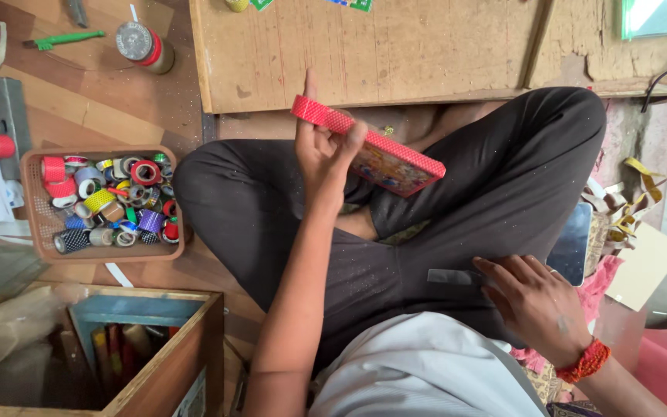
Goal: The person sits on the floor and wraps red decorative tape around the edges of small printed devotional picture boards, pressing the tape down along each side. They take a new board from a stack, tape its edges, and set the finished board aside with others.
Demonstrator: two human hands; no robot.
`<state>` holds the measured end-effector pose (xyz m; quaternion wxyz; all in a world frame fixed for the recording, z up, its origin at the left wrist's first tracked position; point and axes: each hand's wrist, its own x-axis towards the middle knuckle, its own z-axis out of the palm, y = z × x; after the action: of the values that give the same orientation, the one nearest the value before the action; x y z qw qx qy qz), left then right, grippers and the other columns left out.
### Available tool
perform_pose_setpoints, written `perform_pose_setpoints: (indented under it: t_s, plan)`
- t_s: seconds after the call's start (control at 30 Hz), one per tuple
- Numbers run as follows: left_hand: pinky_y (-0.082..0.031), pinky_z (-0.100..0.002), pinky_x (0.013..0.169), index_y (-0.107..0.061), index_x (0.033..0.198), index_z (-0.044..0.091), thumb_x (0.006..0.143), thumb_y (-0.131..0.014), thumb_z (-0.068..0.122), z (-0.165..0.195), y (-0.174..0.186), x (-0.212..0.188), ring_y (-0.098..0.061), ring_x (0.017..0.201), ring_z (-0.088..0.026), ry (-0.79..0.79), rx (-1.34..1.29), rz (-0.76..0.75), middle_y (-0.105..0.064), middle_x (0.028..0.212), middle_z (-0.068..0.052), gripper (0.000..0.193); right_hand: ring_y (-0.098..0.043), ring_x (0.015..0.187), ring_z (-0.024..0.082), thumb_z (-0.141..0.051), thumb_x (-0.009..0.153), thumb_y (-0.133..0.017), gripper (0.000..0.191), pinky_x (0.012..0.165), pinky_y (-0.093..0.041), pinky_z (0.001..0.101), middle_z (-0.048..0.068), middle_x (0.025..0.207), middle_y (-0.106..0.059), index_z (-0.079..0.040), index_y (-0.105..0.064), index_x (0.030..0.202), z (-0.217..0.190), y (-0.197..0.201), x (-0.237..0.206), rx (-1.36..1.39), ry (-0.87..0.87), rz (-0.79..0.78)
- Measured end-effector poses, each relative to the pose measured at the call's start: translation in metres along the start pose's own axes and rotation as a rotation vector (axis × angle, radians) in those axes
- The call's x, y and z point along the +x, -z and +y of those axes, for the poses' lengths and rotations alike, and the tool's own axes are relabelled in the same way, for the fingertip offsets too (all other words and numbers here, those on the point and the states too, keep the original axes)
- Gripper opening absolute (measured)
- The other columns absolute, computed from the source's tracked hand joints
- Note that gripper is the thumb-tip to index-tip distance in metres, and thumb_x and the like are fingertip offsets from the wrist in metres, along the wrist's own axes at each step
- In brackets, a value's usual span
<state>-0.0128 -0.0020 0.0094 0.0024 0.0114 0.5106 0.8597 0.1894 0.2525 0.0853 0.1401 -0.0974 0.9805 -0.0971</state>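
Basket [36, 232] of tape rolls [113, 205]: wooden box [171, 363] below it, green tool [63, 38] above, board [364, 54] upper right.

Wooden box [165, 371] contents dim, perhaps coloured sticks.

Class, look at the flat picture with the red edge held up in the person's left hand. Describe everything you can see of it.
The framed picture is a flat rectangle, its edges wrapped in shiny red patterned tape. Its face shows a colourful print, mostly yellow and orange, too tilted to make out. The left hand grips one end, fingers over the red edge, holding it slanted above the crossed legs in dark trousers. Nothing else touches it.
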Motion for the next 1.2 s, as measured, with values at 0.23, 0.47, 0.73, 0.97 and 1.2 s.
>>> perform_pose_setpoints:
  t_s: [0.23, 0.47, 0.73, 0.97, 1.2]
  plan:
    - [-0.060, -0.031, 0.096, -0.015, 0.170, 0.007, 0.086, -0.089, 0.028, 0.024, 0.018, -0.017, -0.063, 0.105, -0.012, -0.055, 0.208, -0.129, -0.058, 0.111, -0.002, 0.114, -0.071, 0.083, 0.022, -0.023, 0.083, -0.080, 0.019, 0.069, -0.057, 0.0360, 0.002, 0.093, -0.073, -0.018, -0.075, 0.101, -0.011, 0.017, 0.021, 0.225, -0.074, -0.099]
    - [-0.061, -0.037, 0.102, -0.017, 0.169, 0.007, 0.085, -0.088, 0.025, 0.035, -0.002, -0.041, -0.063, 0.114, -0.018, 0.034, 0.253, -0.002, -0.051, 0.131, -0.010, 0.111, -0.074, 0.093, 0.013, 0.003, 0.099, -0.072, 0.013, 0.083, -0.062, 0.0267, 0.010, 0.099, -0.072, 0.001, -0.059, 0.104, -0.051, 0.071, 0.083, 1.231, -0.022, 0.369]
    - [-0.056, -0.041, 0.110, -0.017, 0.170, 0.011, 0.089, -0.088, 0.016, 0.047, -0.010, -0.054, -0.053, 0.146, -0.028, -0.096, 0.411, -0.027, -0.041, 0.154, -0.017, 0.107, -0.072, 0.095, 0.012, -0.001, 0.107, -0.072, 0.018, 0.091, -0.060, 0.0260, 0.011, 0.103, -0.072, 0.004, -0.056, 0.114, -0.089, 0.054, 0.172, 1.233, 0.148, 0.373]
    - [-0.059, -0.037, 0.103, -0.016, 0.169, 0.010, 0.084, -0.090, 0.015, 0.052, -0.007, -0.053, -0.060, 0.134, -0.025, -0.066, 0.483, -0.024, -0.045, 0.149, -0.016, 0.112, -0.070, 0.091, 0.009, -0.001, 0.108, -0.073, 0.021, 0.078, -0.057, 0.0208, 0.010, 0.102, -0.071, 0.002, -0.052, 0.111, -0.088, 0.032, 0.171, 1.247, 0.158, 0.425]
    - [-0.059, -0.037, 0.104, -0.016, 0.169, 0.009, 0.085, -0.089, 0.011, 0.050, -0.008, -0.053, -0.060, 0.136, -0.026, -0.091, 0.476, -0.022, -0.044, 0.150, -0.017, 0.111, -0.066, 0.091, 0.008, 0.002, 0.108, -0.075, 0.020, 0.081, -0.055, 0.0199, 0.009, 0.100, -0.068, 0.005, -0.055, 0.110, -0.084, 0.025, 0.170, 1.081, 0.204, 0.450]
